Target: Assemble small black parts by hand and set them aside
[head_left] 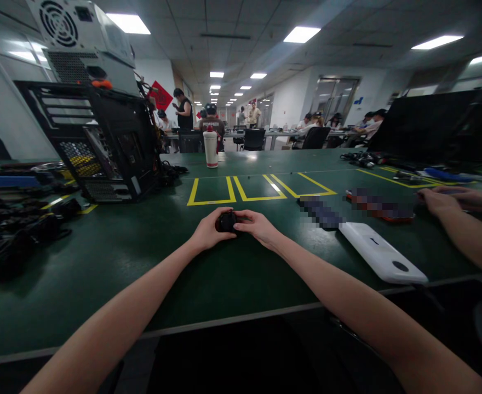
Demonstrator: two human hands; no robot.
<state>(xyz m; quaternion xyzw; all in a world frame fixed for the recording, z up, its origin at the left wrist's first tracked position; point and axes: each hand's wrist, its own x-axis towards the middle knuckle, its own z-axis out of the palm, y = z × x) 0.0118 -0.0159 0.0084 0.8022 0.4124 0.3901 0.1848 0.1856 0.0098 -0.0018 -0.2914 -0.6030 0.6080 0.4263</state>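
Observation:
Between my two hands is a small, dark, rounded object (227,221), held just above or on the green table (208,279); its exact kind is too dark and small to tell. My left hand (210,230) curls around its left side, thumb below and fingers over the top. From the right, my right hand (257,226) pinches it with thumb and fingertips. Beyond my hands, yellow tape outlines (212,202) mark the tabletop.
An open black computer case (113,142) with power supplies (89,33) on top stands left, near dark cables (15,241). A white cup (211,148) stands behind. To the right lie a white device (380,251), two blurred phone-like things and another person's hands (442,200).

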